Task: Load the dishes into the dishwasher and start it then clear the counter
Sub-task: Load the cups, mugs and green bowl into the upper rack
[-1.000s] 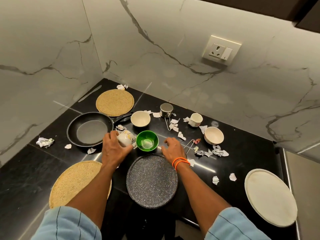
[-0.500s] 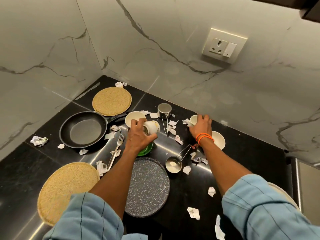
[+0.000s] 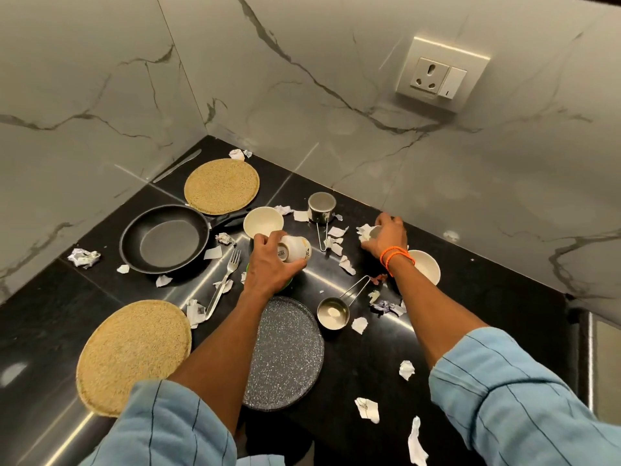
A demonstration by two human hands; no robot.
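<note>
Two hands over black table [image 3: 470, 297]: left hand [image 3: 268, 270] grips a tipped white cup [image 3: 295, 252], fingers curled round it. Right hand [image 3: 386, 235] curls round a second white cup [image 3: 371, 233] near steel cup [image 3: 322, 206].

The left hand [image 3: 268, 270] held a tipped white cup [image 3: 295, 252] above the black bench [image 3: 470, 317]. At two o'clock from it, the right hand [image 3: 386, 235] closed on another cup [image 3: 373, 233]. A pan [image 3: 164, 238] lay at nine o'clock, a speckled plate [image 3: 285, 358] at six.
</note>
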